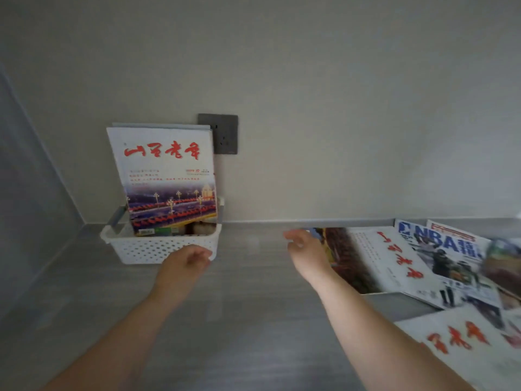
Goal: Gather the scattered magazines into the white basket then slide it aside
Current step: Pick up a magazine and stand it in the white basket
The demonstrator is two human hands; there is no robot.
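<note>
A white perforated basket (146, 249) stands on the grey counter at the back left, near the wall. Magazines stand upright in it; the front one (166, 176) has red characters and a night street photo. My left hand (186, 259) rests at the basket's front right corner, fingers curled against its rim. My right hand (306, 251) hovers with fingers apart at the left edge of a flat magazine with red characters (389, 258). An NBA magazine (445, 249) and another with red characters (465, 342) lie to the right.
A dark wall socket (222, 134) sits behind the standing magazines. The wall runs along the back of the grey counter (239, 320). A side wall closes the corner on the left. More magazines overlap at the far right edge.
</note>
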